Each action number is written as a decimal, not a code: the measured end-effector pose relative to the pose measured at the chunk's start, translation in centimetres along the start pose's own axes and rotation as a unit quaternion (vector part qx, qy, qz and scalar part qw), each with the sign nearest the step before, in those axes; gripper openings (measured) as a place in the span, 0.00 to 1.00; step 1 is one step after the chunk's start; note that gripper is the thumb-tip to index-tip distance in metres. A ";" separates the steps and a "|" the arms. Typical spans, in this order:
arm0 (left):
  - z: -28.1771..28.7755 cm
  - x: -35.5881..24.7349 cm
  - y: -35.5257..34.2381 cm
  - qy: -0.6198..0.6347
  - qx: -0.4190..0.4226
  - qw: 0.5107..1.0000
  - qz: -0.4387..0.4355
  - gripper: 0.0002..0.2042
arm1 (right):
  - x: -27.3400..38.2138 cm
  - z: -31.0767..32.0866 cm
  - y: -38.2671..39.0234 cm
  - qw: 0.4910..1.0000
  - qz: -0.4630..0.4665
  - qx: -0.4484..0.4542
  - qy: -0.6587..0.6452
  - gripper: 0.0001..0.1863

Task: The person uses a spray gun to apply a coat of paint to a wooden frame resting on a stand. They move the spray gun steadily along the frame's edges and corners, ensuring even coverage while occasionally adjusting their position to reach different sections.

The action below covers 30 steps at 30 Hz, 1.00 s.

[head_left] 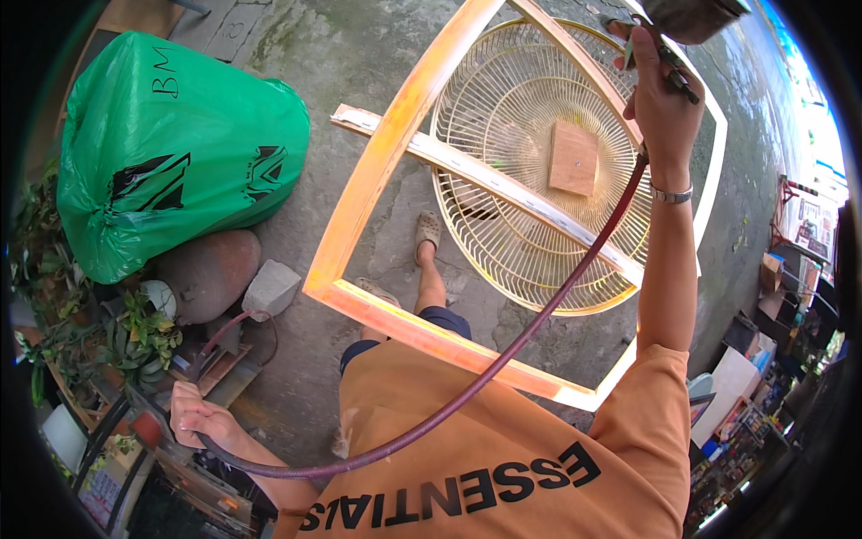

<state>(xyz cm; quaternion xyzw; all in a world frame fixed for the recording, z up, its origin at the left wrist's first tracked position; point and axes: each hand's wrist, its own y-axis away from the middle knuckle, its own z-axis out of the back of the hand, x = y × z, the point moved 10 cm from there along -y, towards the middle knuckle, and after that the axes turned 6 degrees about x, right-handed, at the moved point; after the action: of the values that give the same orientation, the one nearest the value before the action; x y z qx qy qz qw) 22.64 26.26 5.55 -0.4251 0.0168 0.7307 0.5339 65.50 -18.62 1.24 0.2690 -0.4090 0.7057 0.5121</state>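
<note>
The big wooden frame (368, 189) lies in front of the person, above the bent knees, overlapping a round wire grille (525, 117). My first worry is how it sits: a long wooden batten (489, 175) passes under its left rail and across the grille, and if that batten is loose, a knock could make the frame rock or slide. What carries the grille underneath, I can't tell.

Off to the left, a bulky bundle in green plastic (193, 148) stands near enough that stray spray might catch it.

Then the dark red hose (431, 422) — it sweeps in a long slack curve past the person's shirt, across the view of the near rail. Should it sag onto that rail, it could smear whatever is on the surface; pulled too taut, it might jerk the aim.

The right hand (664, 112) is wrapped round a spray gun (669, 63), raised by the frame's far right corner. Tipped too far, its cup could leak drips. The left hand (202, 418) has its fingers curled round the hose — if that grip slips, the slack could drop.
</note>
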 end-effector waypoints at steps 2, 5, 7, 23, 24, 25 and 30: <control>0.1 -0.1 0.0 -0.002 -0.010 1.000 0.005 0.30 | 1.0 0.3 0.3 1.000 0.001 -0.008 -0.007 0.17; 0.6 1.0 0.3 0.044 -0.013 0.999 0.002 0.29 | 0.2 0.5 2.1 0.996 -0.082 0.026 -0.016 0.15; 0.8 1.6 0.5 0.078 -0.009 0.997 -0.005 0.29 | 1.1 -0.1 3.7 0.994 -0.090 0.052 -0.042 0.16; 3.8 4.9 2.9 0.124 -0.024 0.992 -0.015 0.29 | 7.5 -4.3 14.2 0.974 -0.105 0.197 -0.036 0.15; 4.1 4.9 3.1 0.123 -0.026 0.992 -0.013 0.29 | 7.8 -4.6 14.8 0.969 -0.108 0.219 -0.040 0.14; 4.2 4.9 3.2 0.122 -0.025 0.992 -0.014 0.29 | 8.1 -4.8 15.3 0.963 -0.112 0.241 -0.044 0.14; 4.8 4.4 3.4 0.124 -0.030 0.992 -0.022 0.29 | 8.0 -5.6 14.7 0.968 -0.101 0.223 -0.048 0.16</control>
<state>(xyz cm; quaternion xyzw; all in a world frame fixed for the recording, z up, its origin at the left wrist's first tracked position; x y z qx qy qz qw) 16.71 30.46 4.36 -0.5285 0.0521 0.6605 0.5307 49.19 -11.90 0.27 0.4501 -0.2363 0.7098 0.4876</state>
